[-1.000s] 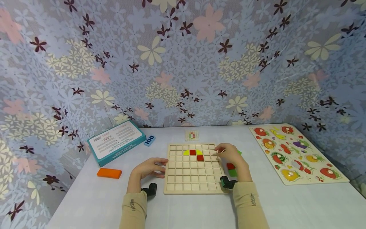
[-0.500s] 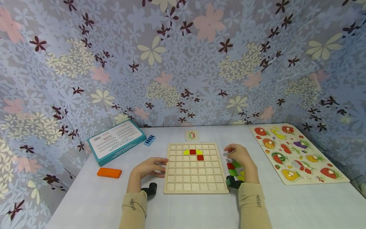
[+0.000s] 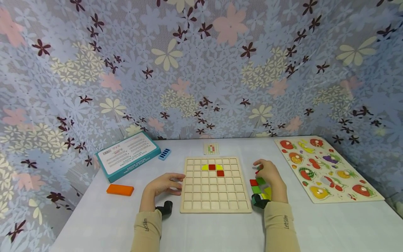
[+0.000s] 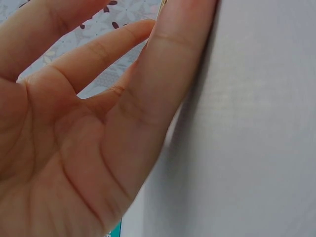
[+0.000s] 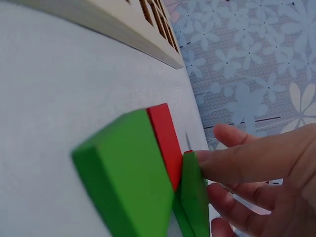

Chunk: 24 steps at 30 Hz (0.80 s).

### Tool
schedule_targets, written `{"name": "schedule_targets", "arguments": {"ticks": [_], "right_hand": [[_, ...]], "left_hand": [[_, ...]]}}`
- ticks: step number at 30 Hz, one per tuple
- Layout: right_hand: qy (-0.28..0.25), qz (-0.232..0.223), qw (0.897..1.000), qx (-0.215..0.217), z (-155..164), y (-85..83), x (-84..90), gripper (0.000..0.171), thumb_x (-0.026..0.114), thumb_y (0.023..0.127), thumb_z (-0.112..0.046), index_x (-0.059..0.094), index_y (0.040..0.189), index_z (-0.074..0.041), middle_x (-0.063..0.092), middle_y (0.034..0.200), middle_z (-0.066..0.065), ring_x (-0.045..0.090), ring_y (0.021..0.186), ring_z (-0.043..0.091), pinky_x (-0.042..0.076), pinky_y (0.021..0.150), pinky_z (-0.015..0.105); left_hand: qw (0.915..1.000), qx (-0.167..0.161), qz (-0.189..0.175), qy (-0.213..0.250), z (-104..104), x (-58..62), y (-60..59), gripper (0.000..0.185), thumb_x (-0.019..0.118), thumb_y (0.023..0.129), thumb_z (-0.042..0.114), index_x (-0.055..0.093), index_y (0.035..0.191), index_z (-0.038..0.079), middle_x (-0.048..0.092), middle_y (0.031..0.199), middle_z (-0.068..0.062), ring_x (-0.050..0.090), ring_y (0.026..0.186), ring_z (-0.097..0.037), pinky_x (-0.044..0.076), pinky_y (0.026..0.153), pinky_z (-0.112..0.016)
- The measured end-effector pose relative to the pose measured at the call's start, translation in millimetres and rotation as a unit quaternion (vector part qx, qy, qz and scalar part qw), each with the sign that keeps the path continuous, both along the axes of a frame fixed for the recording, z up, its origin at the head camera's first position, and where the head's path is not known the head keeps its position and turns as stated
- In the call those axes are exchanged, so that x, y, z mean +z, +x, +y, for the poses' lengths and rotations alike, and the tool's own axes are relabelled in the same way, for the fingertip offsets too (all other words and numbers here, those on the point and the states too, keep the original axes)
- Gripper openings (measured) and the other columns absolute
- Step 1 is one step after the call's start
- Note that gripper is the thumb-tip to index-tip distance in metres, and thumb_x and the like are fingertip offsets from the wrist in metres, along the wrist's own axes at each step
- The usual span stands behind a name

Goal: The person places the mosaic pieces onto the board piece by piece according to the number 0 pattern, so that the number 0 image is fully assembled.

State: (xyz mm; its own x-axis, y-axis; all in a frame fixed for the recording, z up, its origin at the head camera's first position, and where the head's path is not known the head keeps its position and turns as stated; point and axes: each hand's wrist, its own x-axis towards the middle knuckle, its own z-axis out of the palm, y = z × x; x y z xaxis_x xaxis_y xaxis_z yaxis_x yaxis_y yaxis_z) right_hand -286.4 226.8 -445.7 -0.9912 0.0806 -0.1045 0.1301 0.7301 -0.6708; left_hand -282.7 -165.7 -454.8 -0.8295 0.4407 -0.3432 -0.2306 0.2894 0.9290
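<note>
On the white table [image 3: 220,227], near its front edge, a wooden grid board [image 3: 215,184]. Filled so far: only a few cells in its upper rows, a yellow piece [image 3: 205,167], a red square [image 3: 212,167], a yellow piece right of that, and a second red square [image 3: 220,173] one row down. All other cells bare, so by the look of it barely begun, with most of the pattern left to lay. A small pattern card [image 3: 211,148] beyond the board's far edge.

Left hand [image 3: 163,184] flat at the board's left edge, fingers relaxed and straight, holding nothing. Right hand [image 3: 270,176] just off the board's right edge, among loose pieces: fingertips [image 5: 207,165] pinching a green piece [image 5: 190,197], beside a red piece [image 5: 165,140] and a larger green block [image 5: 131,182].

Toward the left edge, a teal box [image 3: 127,155], a blue piece [image 3: 164,154] and an orange block [image 3: 120,189]. Along the right edge, a fruit puzzle board [image 3: 327,169].
</note>
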Motion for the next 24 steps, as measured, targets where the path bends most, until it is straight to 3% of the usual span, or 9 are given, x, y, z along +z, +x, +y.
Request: {"name": "schedule_targets", "arguments": {"ticks": [6, 13, 19, 24], "right_hand": [[0.011, -0.001, 1.0, -0.014, 0.3, 0.9, 0.3, 0.048, 0.063, 0.073, 0.007, 0.053, 0.12, 0.002, 0.047, 0.113, 0.028, 0.046, 0.094, 0.037, 0.046, 0.083, 0.049], [0.021, -0.047, 0.995, -0.084, 1.0, 4.9, 3.0, 0.056, 0.066, 0.078, -0.005, 0.044, 0.129, -0.001, 0.034, 0.123, 0.033, 0.041, 0.103, 0.045, 0.041, 0.087, 0.058], [0.027, -0.045, 0.996, -0.078, 2.7, 5.3, 3.7, 0.065, 0.067, 0.077, -0.006, 0.036, 0.134, -0.001, 0.035, 0.124, 0.033, 0.043, 0.105, 0.044, 0.035, 0.09, 0.062], [0.015, -0.009, 0.997, -0.069, 1.6, 3.7, 1.6, 0.067, 0.065, 0.073, 0.004, 0.038, 0.134, 0.0, 0.04, 0.116, 0.03, 0.044, 0.097, 0.04, 0.043, 0.086, 0.055]], "left_hand": [[1.0, 0.001, 0.0, 0.002, 0.3, 0.6, 0.1, 0.051, 0.062, 0.082, 0.001, 0.047, 0.131, -0.004, 0.046, 0.123, -0.02, 0.06, 0.084, -0.02, 0.056, 0.078, -0.036], [1.0, -0.002, 0.001, 0.002, 0.4, -0.1, 0.3, 0.051, 0.061, 0.082, 0.001, 0.047, 0.131, -0.004, 0.046, 0.123, -0.02, 0.06, 0.084, -0.021, 0.056, 0.078, -0.036], [0.9999, -0.008, 0.003, 0.006, -0.6, 0.3, 1.1, 0.051, 0.061, 0.083, 0.002, 0.046, 0.131, -0.005, 0.046, 0.124, -0.02, 0.061, 0.084, -0.021, 0.056, 0.078, -0.036], [0.9998, -0.017, 0.005, 0.011, -1.7, -0.3, 0.3, 0.051, 0.06, 0.084, 0.003, 0.045, 0.132, -0.005, 0.044, 0.126, -0.022, 0.061, 0.084, -0.02, 0.056, 0.079, -0.036]]}}
